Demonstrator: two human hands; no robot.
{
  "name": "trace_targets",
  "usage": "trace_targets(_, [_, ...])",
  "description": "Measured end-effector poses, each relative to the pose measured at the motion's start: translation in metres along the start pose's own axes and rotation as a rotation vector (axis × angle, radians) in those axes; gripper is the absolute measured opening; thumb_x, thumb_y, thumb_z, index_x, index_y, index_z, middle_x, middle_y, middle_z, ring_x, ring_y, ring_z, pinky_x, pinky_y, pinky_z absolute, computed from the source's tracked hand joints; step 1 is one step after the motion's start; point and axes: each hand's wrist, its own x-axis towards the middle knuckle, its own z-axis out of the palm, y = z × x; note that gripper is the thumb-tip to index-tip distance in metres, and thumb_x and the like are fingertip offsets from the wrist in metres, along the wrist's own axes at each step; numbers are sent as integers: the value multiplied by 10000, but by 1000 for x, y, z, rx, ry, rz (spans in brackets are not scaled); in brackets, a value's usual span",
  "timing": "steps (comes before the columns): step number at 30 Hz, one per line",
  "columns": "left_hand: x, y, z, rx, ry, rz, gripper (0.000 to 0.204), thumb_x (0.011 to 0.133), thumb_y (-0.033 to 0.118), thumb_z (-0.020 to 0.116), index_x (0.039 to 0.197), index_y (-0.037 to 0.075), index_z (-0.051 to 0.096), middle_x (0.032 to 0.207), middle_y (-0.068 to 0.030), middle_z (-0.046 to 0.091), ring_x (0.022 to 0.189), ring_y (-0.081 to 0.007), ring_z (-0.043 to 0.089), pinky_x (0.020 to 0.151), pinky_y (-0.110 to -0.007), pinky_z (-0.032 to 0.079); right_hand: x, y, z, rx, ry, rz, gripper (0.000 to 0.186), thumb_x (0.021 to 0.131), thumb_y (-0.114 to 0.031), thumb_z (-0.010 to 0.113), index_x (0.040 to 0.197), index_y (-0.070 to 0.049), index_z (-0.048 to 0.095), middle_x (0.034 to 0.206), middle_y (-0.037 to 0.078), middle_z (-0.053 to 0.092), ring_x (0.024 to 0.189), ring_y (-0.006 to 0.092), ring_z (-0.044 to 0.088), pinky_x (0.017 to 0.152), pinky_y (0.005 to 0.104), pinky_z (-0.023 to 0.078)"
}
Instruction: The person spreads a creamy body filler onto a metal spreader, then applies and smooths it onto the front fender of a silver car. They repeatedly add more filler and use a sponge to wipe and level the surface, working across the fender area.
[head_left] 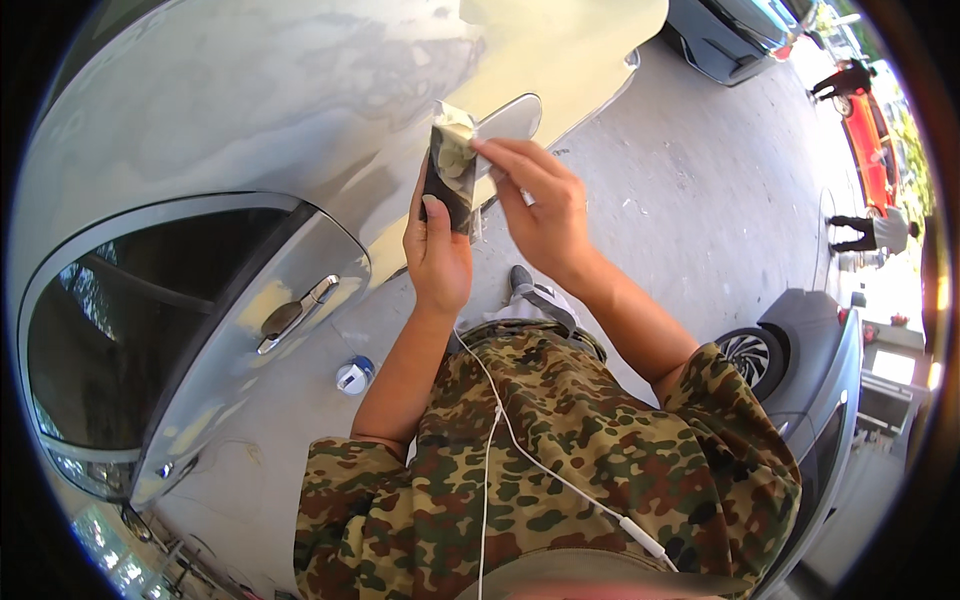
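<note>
Sandpaper (pixel 450 165), a dark folded sheet, sits gripped upright in the left hand (pixel 436 250) just beside the car door (pixel 300 130), while the right hand (pixel 535 205) pinches its top edge, apparently readying it, sanding seemingly not yet begun.

The left hand (pixel 437 250) holds a dark sanding block (pixel 449 168) with pale paper upright, beside the silver car door (pixel 270 130). The right hand (pixel 540 205) pinches the paper at its top edge. A small blue-and-white can (pixel 354 375) stands on the concrete ground (pixel 690 170) below.
</note>
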Motion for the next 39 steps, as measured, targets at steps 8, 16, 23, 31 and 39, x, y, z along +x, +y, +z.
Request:
trace_targets(8, [-1,32,12,394,-208,94,594,1175,259,430,1615,-125,321,1624,-203,458,1502,-269,448,1264,-417,321,6,-10,-14,190,120,42,362,938,149,623,1236,-6,757,1143,160,766,934,243,750,783,311,583])
trace_targets(16, [12,63,26,609,-305,168,587,1168,264,438,1618,-105,359,1514,-177,578,1315,-202,557,1112,-323,413,-14,-7,-6,218,120,-101,404,885,167,655,1228,-15,765,1178,171,766,1014,306,760,836,353,616])
trace_targets(23, [15,80,3,-19,-174,56,473,1157,297,500,1483,-45,519,1476,-134,625,1366,-249,602,1178,-440,456,-4,0,-26,647,147,639,301,1022,43,607,1301,15,716,1172,104,769,1025,212,745,906,360,619])
trace_targets(31, [6,39,-23,-480,-187,-234,429,1166,241,470,1505,-19,512,1534,-136,596,1415,-248,579,1211,-428,453,32,-13,-40,894,-28,472,266,1031,-1,635,1274,27,738,1038,34,754,886,136,658,795,311,527])
trace_targets(39, [4,38,-26,-369,-70,-228,463,1161,249,486,1538,-18,473,1570,-122,560,1437,-235,549,1229,-428,420,1,30,-59,113,-390,375,281,998,11,644,1261,1,741,1073,141,761,905,218,698,818,353,558])
